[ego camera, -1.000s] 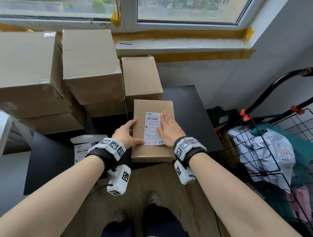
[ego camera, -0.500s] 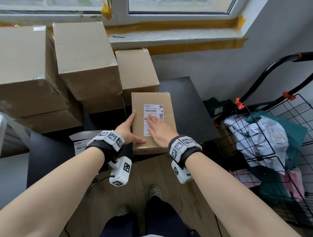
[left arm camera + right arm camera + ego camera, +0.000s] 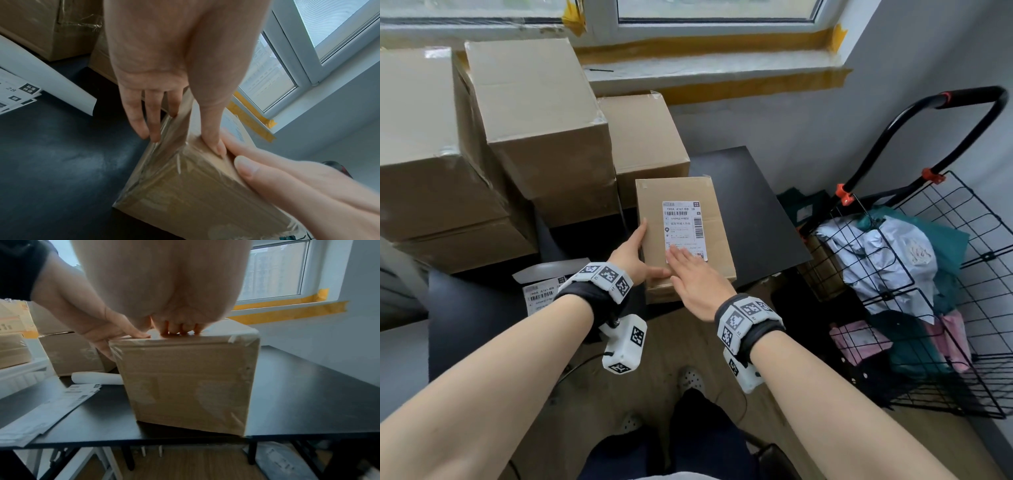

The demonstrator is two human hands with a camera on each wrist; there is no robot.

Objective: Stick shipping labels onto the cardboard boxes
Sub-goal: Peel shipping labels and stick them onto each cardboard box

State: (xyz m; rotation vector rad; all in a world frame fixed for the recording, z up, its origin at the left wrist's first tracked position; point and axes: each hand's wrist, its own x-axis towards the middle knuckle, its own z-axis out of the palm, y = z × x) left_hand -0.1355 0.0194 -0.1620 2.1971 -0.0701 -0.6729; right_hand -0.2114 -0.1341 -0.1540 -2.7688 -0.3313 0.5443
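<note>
Label overhead, box front wristward

a plain brown cardboard box is seen under the right hand, with a white shipping label printed in black barcodes. black-and-white square markers are shown on both wristbands. a black table lies beyond the hands.

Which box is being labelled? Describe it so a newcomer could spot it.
On the black table under the window, right of the big stacked cartons, lies a small flat cardboard box at the near edge. It alone carries a white shipping label, and both hands touch it.
</note>
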